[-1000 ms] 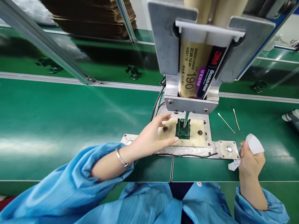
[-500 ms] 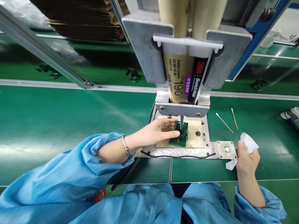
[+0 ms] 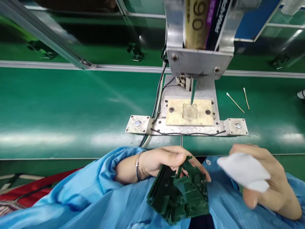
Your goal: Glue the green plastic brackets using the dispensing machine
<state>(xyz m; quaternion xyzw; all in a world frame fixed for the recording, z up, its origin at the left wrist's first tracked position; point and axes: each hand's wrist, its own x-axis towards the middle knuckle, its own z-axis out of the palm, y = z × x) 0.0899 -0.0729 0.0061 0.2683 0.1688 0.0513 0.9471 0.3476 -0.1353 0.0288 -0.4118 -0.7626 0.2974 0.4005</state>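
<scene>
My left hand (image 3: 166,159) grips a dark green moulded plastic part (image 3: 188,194) close to my body, below the table's front edge. The part is tilted, and its notched, stepped face shows. To its right, my right hand (image 3: 269,181) holds a crumpled white wipe (image 3: 244,170), slightly smeared by motion. Beyond both hands stands the glue dispenser, its nozzle (image 3: 193,92) pointing down over a cream fixture plate (image 3: 173,118) with a shallow square recess. Gold and black adhesive cartridges (image 3: 199,24) sit in the metal holder (image 3: 200,60) above.
Two cotton swabs (image 3: 235,102) lie right of the fixture. Metal button boxes stand at the base's left (image 3: 139,124) and right (image 3: 235,126) ends. Cables (image 3: 159,95) run along its left side. Behind a metal rail (image 3: 126,68) are several dark green parts (image 3: 135,52).
My left hand has taken the green part off the fixture and brought it toward my body. The right hand, still with the wipe, has moved away from the right button box toward me.
</scene>
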